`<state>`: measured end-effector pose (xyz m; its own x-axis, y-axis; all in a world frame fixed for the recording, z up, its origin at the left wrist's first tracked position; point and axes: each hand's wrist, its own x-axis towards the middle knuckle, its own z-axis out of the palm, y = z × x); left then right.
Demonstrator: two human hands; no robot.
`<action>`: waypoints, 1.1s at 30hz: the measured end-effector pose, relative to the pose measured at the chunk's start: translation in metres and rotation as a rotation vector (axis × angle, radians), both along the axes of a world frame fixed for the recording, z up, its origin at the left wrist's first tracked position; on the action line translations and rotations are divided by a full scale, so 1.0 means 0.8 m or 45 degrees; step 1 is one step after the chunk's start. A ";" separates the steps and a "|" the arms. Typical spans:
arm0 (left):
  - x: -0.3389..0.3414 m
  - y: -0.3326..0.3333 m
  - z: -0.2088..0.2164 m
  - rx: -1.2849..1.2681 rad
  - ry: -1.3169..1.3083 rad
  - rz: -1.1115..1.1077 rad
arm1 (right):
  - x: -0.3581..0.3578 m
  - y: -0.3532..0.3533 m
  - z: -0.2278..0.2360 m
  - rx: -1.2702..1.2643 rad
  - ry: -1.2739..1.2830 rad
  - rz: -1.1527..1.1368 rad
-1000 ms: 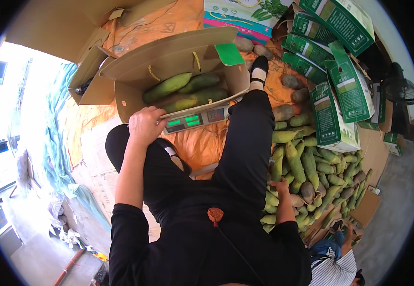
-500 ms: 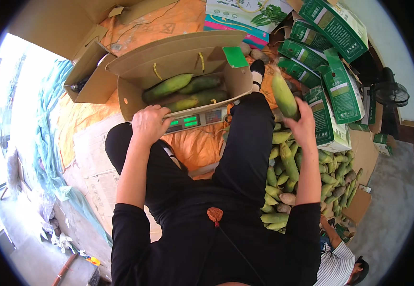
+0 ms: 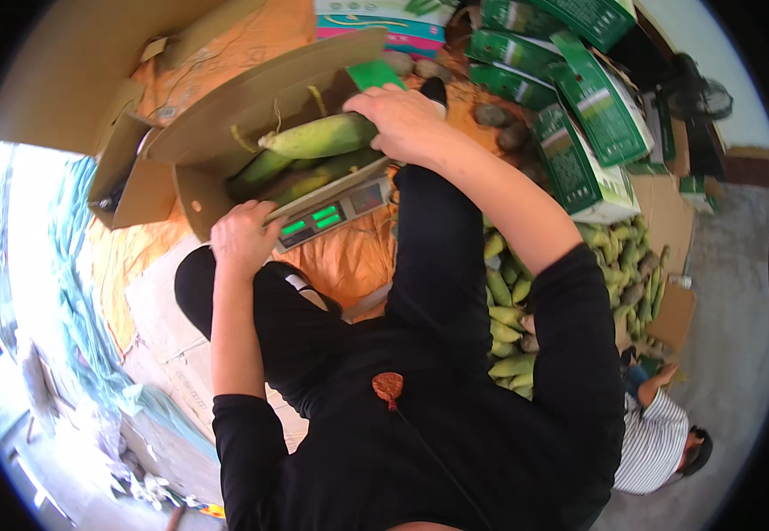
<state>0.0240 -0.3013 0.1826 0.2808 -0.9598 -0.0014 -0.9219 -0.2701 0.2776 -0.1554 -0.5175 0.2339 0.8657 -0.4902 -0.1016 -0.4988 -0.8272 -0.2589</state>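
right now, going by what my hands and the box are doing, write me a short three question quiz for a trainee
1. True or false: the right hand holds a long green vegetable over the open cardboard box.

2. Where is the left hand?
A) On the heap of vegetables
B) At the near edge of the box
C) On the fan

3. What colour glows on the front of the scale?

Key: 1. True. 2. B. 3. Green.
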 end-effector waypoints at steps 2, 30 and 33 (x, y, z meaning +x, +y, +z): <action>0.001 0.003 0.002 0.011 0.006 0.020 | -0.015 -0.001 0.006 0.112 -0.133 -0.059; -0.018 -0.006 -0.004 0.058 -0.046 0.095 | -0.417 0.189 -0.371 0.747 0.215 -1.436; -0.013 -0.002 -0.007 0.031 -0.071 0.063 | -0.378 0.158 -0.363 0.789 0.168 -1.453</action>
